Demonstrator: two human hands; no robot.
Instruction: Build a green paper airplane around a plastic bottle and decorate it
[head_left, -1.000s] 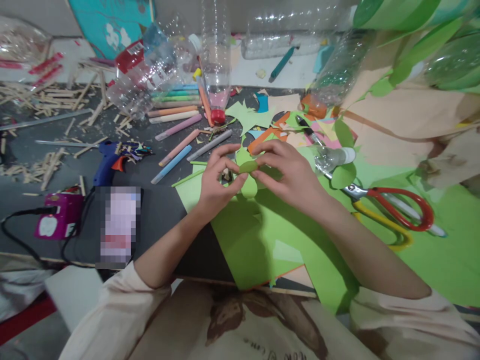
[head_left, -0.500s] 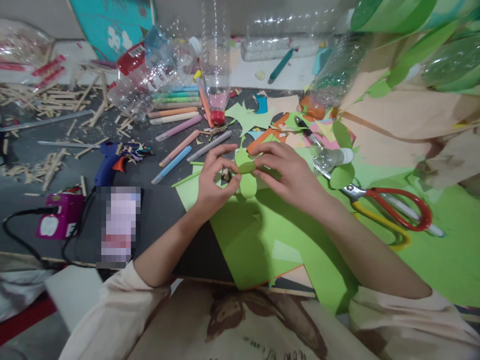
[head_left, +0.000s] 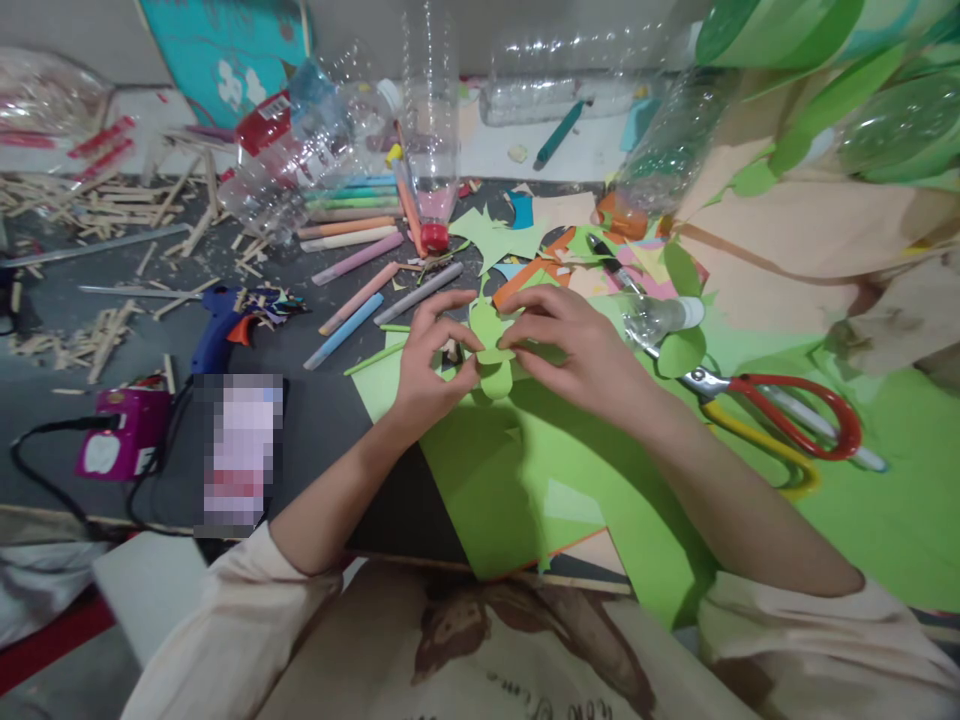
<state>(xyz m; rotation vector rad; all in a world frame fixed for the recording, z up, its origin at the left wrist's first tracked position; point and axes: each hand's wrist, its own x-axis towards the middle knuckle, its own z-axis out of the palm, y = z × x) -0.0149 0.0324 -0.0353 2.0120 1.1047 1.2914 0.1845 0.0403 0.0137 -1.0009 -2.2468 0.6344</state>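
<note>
Capped bottle [head_left: 649, 320] near fingers [head_left: 541, 328] pinching paper [head_left: 495, 356]

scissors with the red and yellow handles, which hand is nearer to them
Right: the right hand is to the left of the scissors; the left hand is farther left, beyond it.

The purple box [head_left: 124, 425] bears what may be an F; script on the shirt [head_left: 480, 650] cannot be read.

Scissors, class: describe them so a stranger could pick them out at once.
Find the bright-green paper at the picture's lower right. On it, right of the right hand, lie the scissors. Unlike the white pen showing inside one loop, their handles are red and yellow.
</note>
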